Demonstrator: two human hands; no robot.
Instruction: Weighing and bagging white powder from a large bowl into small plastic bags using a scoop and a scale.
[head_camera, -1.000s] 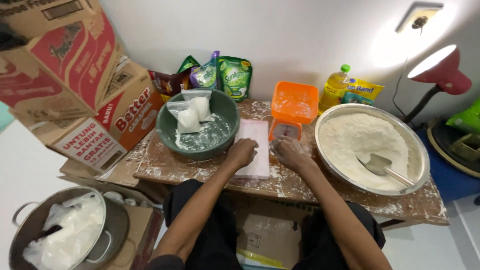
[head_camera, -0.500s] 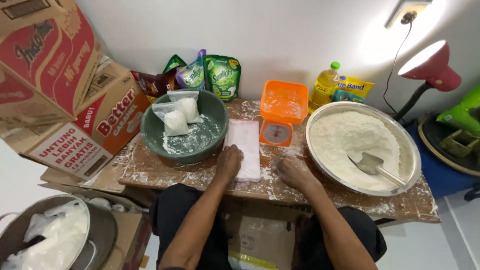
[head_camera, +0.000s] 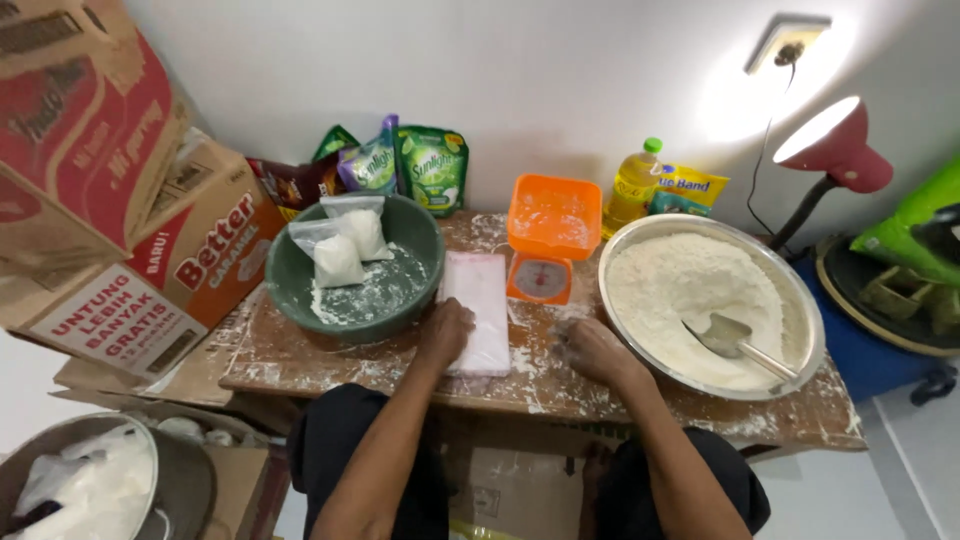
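White wall (head_camera: 560, 60) w/ socket (head_camera: 790, 40), lit red lamp (head_camera: 835, 140), floury wooden table (head_camera: 330, 365).

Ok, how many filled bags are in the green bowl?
2. Both lie in the back left of the green bowl: one bag nearer the front, the other bag behind it by the rim. None seem hidden.

Counts on the floury worktop

Two filled clear bags (head_camera: 340, 250) in one green bowl (head_camera: 290, 285); one metal basin (head_camera: 812, 330) of flour with one scoop (head_camera: 735, 338); one orange scale (head_camera: 545, 240); one oil bottle (head_camera: 635, 185); two green pouches (head_camera: 435, 165); one red lamp (head_camera: 835, 150).
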